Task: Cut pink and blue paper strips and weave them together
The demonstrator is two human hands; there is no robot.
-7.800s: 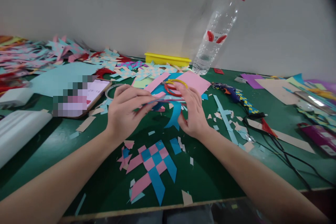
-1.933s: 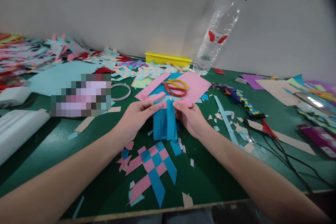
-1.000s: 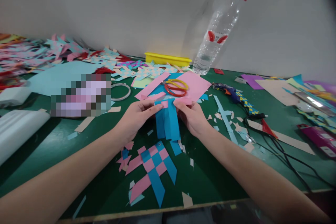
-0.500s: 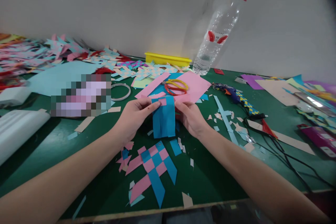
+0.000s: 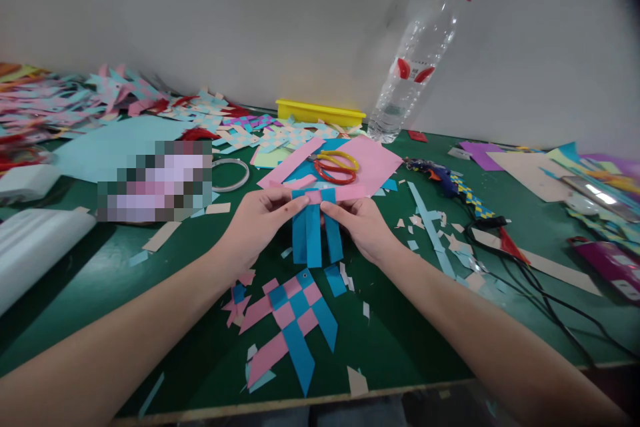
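Blue paper strips (image 5: 313, 240) hang down between my two hands, with a pink strip woven across their top. My left hand (image 5: 260, 217) pinches the left side of the strips, thumb on the pink crossing. On the right side, my right hand (image 5: 361, 219) grips the same paper, its thumb pressed on the top of a blue strip. Just below lies a woven pink and blue paper fish (image 5: 297, 312) with a small eye, flat on the green table (image 5: 400, 347). Scissors (image 5: 336, 167) with yellow and red handles rest on pink paper (image 5: 373, 157) beyond my hands.
A clear bottle (image 5: 415, 67) leans at the back beside a yellow tray (image 5: 320, 112). Paper pieces and scraps lie heaped at the back left. A tape roll (image 5: 231, 175) sits left of the scissors. Black cords (image 5: 537, 287) and a purple packet (image 5: 607, 267) are at right.
The blue strips have spread apart into separate hanging pieces, where they lay side by side before. My right thumb has moved left onto the front of the paper.
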